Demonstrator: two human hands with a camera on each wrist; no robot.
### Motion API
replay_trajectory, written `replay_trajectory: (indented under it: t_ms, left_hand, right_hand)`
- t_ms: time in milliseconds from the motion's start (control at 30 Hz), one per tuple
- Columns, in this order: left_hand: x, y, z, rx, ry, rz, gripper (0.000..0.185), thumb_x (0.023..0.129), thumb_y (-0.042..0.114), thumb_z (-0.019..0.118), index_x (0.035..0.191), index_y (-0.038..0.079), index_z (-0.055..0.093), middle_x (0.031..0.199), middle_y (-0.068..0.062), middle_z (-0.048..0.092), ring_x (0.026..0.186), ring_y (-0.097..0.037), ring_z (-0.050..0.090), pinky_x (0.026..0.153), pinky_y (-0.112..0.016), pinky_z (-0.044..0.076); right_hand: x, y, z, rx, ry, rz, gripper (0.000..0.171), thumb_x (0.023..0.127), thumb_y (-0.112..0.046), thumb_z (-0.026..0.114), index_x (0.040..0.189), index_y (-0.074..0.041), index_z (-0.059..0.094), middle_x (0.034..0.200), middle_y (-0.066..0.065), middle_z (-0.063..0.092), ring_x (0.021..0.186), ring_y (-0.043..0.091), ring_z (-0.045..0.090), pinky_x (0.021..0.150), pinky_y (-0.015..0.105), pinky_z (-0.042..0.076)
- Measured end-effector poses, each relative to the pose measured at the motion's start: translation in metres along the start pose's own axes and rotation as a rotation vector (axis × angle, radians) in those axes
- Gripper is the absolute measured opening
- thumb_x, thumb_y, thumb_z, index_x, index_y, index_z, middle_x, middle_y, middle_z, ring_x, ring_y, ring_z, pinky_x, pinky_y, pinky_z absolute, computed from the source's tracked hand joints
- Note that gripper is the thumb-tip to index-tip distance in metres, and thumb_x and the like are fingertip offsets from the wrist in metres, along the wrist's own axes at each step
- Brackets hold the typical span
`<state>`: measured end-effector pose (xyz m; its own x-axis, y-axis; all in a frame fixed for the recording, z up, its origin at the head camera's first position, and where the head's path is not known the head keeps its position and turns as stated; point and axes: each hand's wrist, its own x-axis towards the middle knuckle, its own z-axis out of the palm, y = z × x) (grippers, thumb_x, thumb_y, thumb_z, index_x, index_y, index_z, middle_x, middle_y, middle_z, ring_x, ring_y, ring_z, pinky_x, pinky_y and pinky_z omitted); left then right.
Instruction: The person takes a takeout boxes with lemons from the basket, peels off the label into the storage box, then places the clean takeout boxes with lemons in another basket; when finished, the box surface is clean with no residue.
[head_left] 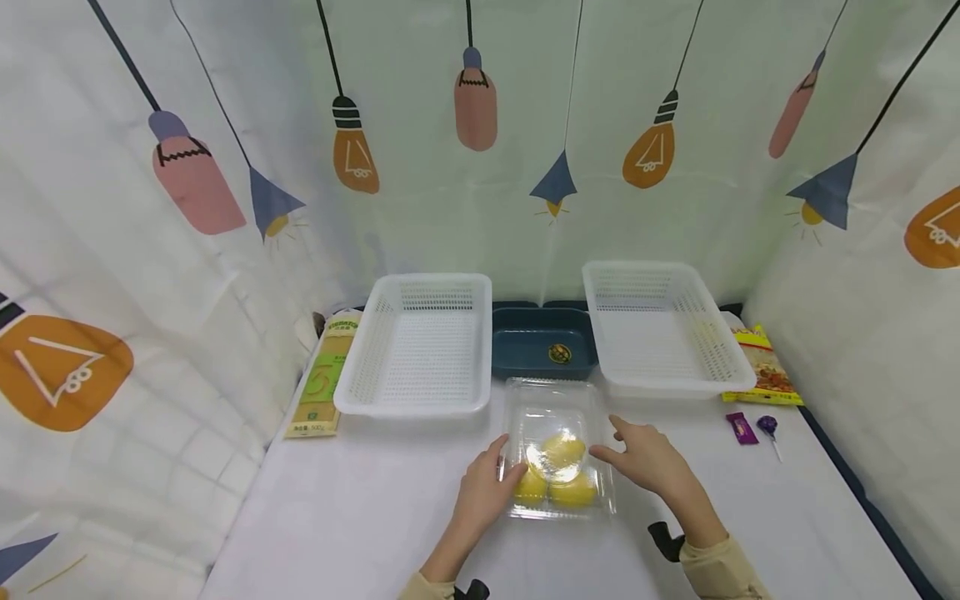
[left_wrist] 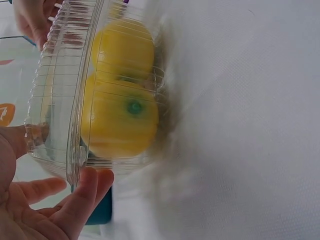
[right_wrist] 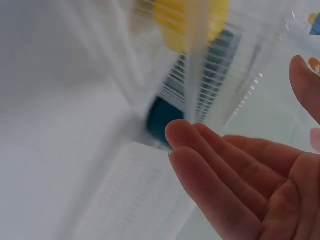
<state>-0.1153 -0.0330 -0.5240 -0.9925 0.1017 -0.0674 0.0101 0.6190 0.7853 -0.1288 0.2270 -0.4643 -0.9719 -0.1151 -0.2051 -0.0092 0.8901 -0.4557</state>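
A clear plastic clamshell box (head_left: 555, 396) lies on the table with several yellow fruits (head_left: 572, 490) inside. One fruit (left_wrist: 120, 117) shows a green stem spot in the left wrist view. My left hand (head_left: 483, 492) holds the box's left side, thumb over the lid and fingers at the rim. At the right side, my right hand (head_left: 648, 457) has its fingers extended close to the box's edge. In the right wrist view, the right fingers (right_wrist: 215, 190) look nearly straight, with nothing held between them and the thumb.
Behind the box sit two white baskets (head_left: 412, 408) (head_left: 667, 387) with a dark blue tray (head_left: 525, 367) between them, holding a small round gold item (head_left: 559, 353). Noodle pack (head_left: 318, 392) left; yellow snack bag (head_left: 768, 367), purple candy (head_left: 742, 428) and lollipop (head_left: 767, 425) right.
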Motion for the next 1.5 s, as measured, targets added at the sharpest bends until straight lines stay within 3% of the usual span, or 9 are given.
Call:
replay_trajectory:
  t_ms: [100, 333, 567, 1067, 1200, 1300, 1500]
  left_hand:
    - [0.001, 0.0, -0.001, 0.008, -0.001, -0.001, 0.062, 0.09, 0.037, 0.069, 0.141, 0.006, 0.053, 0.112, -0.018, 0.069, 0.1, -0.03, 0.066, 0.079, -0.051, 0.055]
    - [0.002, -0.001, -0.001, 0.029, -0.004, -0.009, 0.062, 0.089, 0.037, 0.071, 0.14, 0.007, 0.054, 0.101, -0.013, 0.067, 0.085, -0.021, 0.059, 0.07, -0.042, 0.051]
    - [0.001, 0.0, 0.001, 0.011, 0.0, -0.024, 0.061, 0.089, 0.037, 0.069, 0.141, 0.008, 0.053, 0.11, -0.016, 0.069, 0.097, -0.027, 0.065, 0.079, -0.05, 0.055]
    - [0.004, 0.0, 0.001, -0.022, -0.012, -0.026, 0.062, 0.09, 0.04, 0.069, 0.141, 0.008, 0.053, 0.115, -0.018, 0.069, 0.103, -0.029, 0.066, 0.085, -0.052, 0.056]
    - [0.006, -0.003, 0.0, -0.027, -0.023, -0.015, 0.064, 0.09, 0.042, 0.068, 0.142, 0.009, 0.052, 0.117, -0.018, 0.069, 0.102, -0.028, 0.066, 0.083, -0.05, 0.056]
    - [0.006, -0.007, -0.003, -0.013, -0.032, -0.023, 0.065, 0.089, 0.042, 0.07, 0.142, 0.009, 0.053, 0.113, -0.017, 0.07, 0.093, -0.023, 0.064, 0.075, -0.042, 0.055]
    - [0.011, -0.009, -0.003, -0.032, -0.052, -0.018, 0.065, 0.088, 0.043, 0.071, 0.14, 0.008, 0.054, 0.103, -0.012, 0.07, 0.082, -0.015, 0.061, 0.066, -0.03, 0.05]
  right_hand:
    - [-0.008, 0.004, 0.011, 0.046, -0.018, 0.063, 0.086, 0.09, -0.056, 0.063, 0.146, 0.007, 0.041, 0.123, 0.024, 0.069, 0.107, 0.04, 0.068, 0.082, 0.054, 0.056]
    - [-0.018, 0.006, 0.037, 0.17, -0.004, 0.106, 0.091, 0.091, -0.055, 0.063, 0.147, 0.011, 0.037, 0.122, 0.024, 0.069, 0.104, 0.039, 0.07, 0.078, 0.05, 0.057]
    - [-0.019, 0.007, 0.054, 0.258, 0.018, 0.124, 0.098, 0.087, -0.057, 0.066, 0.149, 0.011, 0.032, 0.124, 0.026, 0.068, 0.105, 0.038, 0.07, 0.077, 0.048, 0.059]
    - [-0.02, 0.009, 0.057, 0.271, 0.046, 0.118, 0.097, 0.086, -0.054, 0.069, 0.148, 0.011, 0.033, 0.125, 0.027, 0.067, 0.106, 0.039, 0.07, 0.079, 0.048, 0.059]
    - [-0.02, 0.007, 0.056, 0.319, 0.034, 0.154, 0.095, 0.087, -0.05, 0.07, 0.15, 0.008, 0.032, 0.127, 0.026, 0.066, 0.083, 0.027, 0.073, 0.067, 0.039, 0.058]
    - [-0.02, 0.004, 0.057, 0.376, 0.01, 0.172, 0.095, 0.086, -0.048, 0.072, 0.152, 0.007, 0.031, 0.127, 0.026, 0.066, 0.063, 0.016, 0.067, 0.057, 0.031, 0.053]
    - [-0.02, 0.004, 0.056, 0.404, 0.02, 0.179, 0.092, 0.086, -0.046, 0.073, 0.15, 0.007, 0.033, 0.124, 0.026, 0.067, 0.058, 0.016, 0.066, 0.055, 0.029, 0.052]
